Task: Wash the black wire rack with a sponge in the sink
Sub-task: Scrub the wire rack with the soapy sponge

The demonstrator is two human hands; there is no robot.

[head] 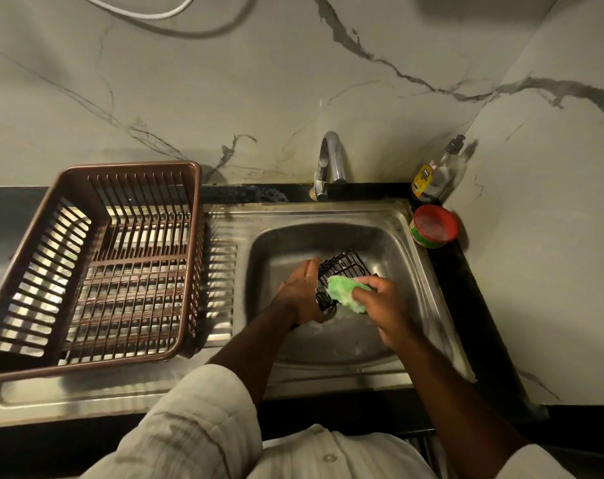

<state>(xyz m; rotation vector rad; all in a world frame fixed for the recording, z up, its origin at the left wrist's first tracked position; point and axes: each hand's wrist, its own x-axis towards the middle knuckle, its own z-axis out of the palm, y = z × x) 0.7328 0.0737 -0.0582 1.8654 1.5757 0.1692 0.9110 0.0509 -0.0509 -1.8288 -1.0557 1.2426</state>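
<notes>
The black wire rack (346, 263) is inside the sink (390, 248), tilted, with its far end raised toward the faucet (332, 157). This keeps runoff in the basin and exposes the wires to the scrubbing side.

The left hand (298, 292) braces the rack's left edge. The fingers lie mostly extended against it. The thumb is hidden, so a full grip cannot be confirmed. The brace keeps the rack from sliding under pressure.

The right hand (385, 307) is closed around the green sponge (345, 294), fingers curled over its top, pressing it onto the rack's near end.

Scrubbing appears to be under way. No water flow is visible.

A brown dish basket (193, 216) sits on the drainboard to the left, probably to receive the washed rack.
</notes>
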